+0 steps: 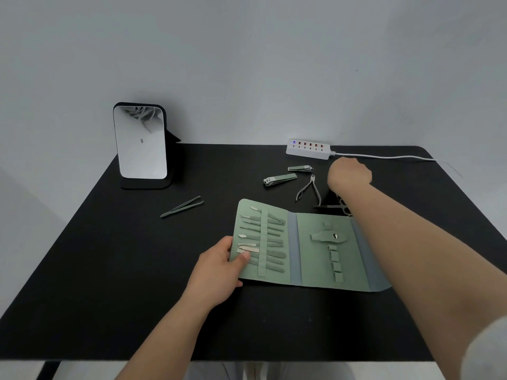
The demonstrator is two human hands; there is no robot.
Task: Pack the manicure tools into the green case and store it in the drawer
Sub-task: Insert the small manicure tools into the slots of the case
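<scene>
Your right forearm (397, 242) is covering most of the scissors (336, 206); your right hand (349, 174) is hiding its own fingers.

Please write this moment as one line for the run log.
left hand: holds edge of open green case | right hand: reaching over loose tools, grip unclear | tweezers, two clippers, nipper: still outside case
</scene>
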